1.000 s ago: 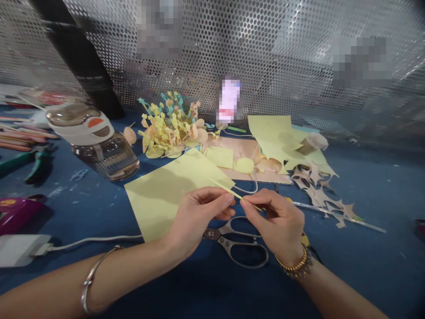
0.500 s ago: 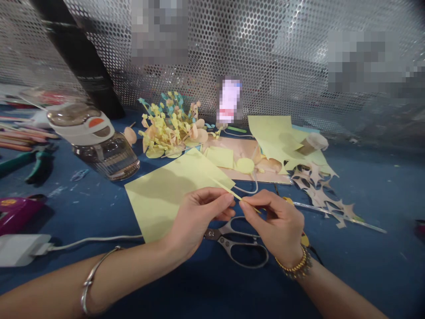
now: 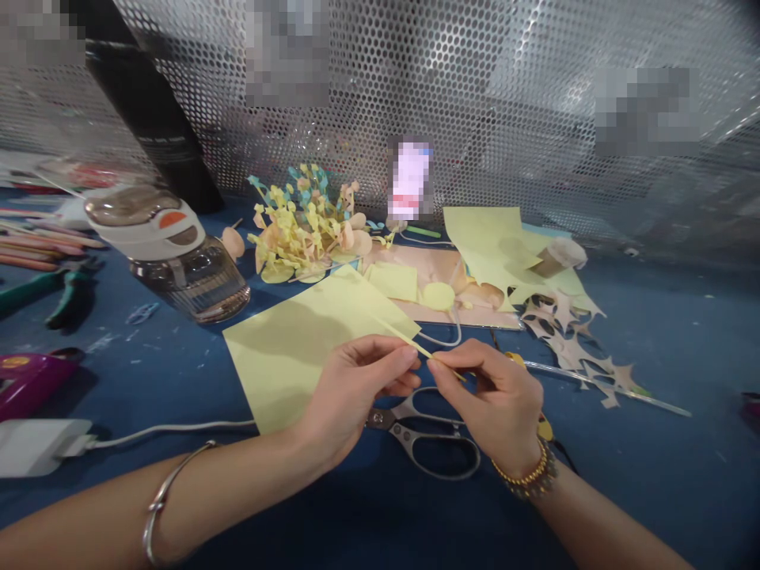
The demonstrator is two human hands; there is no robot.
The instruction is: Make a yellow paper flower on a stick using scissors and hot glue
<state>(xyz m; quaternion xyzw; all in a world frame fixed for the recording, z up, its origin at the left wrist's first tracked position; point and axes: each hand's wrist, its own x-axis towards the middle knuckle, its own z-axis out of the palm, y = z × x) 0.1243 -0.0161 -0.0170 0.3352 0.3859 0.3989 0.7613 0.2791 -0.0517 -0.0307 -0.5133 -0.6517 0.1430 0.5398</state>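
Between both hands runs a thin yellow paper strip (image 3: 422, 349), slanting down to the right. My left hand (image 3: 365, 380) pinches it between thumb and forefinger. Close beside it, my right hand (image 3: 490, 392) pinches the strip's lower part with thumb and fingertips. Beneath and behind my left hand lies a yellow paper sheet (image 3: 285, 348). Scissors (image 3: 439, 447) rest on the blue table (image 3: 332, 514) below the hands, their blades hidden under my left hand.
A glass bottle (image 3: 190, 269), green-handled pliers (image 3: 74, 293), a purple tool (image 3: 36, 380) and a white charger (image 3: 41, 447) lie left. Behind are small paper flowers (image 3: 302, 229) and a phone (image 3: 409, 182). Paper scraps (image 3: 561, 332) and a clear rod (image 3: 617, 389) are right.
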